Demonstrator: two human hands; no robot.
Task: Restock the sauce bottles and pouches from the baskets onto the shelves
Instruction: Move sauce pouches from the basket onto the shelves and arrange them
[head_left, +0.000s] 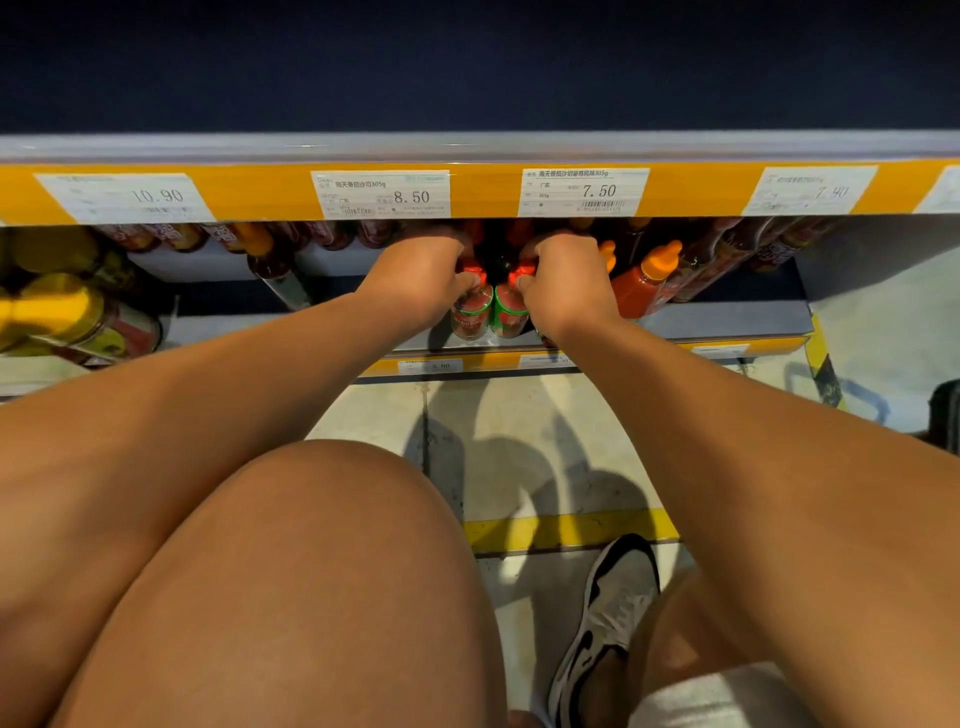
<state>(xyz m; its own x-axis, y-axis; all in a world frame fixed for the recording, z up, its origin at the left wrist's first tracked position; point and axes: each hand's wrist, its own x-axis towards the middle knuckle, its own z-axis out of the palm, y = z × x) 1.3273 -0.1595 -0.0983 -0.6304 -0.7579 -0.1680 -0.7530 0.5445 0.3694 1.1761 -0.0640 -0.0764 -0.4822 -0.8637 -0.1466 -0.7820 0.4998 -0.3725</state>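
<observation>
Two red-capped sauce bottles (471, 312) are gripped, one by each curled hand, left (415, 275) and right (563, 280), on a low shelf (727, 317) crowded by orange-capped bottles (649, 280) beneath yellow price strips (483, 192).

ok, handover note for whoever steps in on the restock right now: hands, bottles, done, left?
Left hand: grips the red cap of the left bottle.
Right hand: grips the cap of the right bottle.
Both bottles stand side by side at the front of the lower shelf, under the 8.50 and 7.50 tags.
Done: orange-capped bottles and others already stand there.
Left: release both and fetch more; no basket is in view, so the remaining stock is unknown.
</observation>
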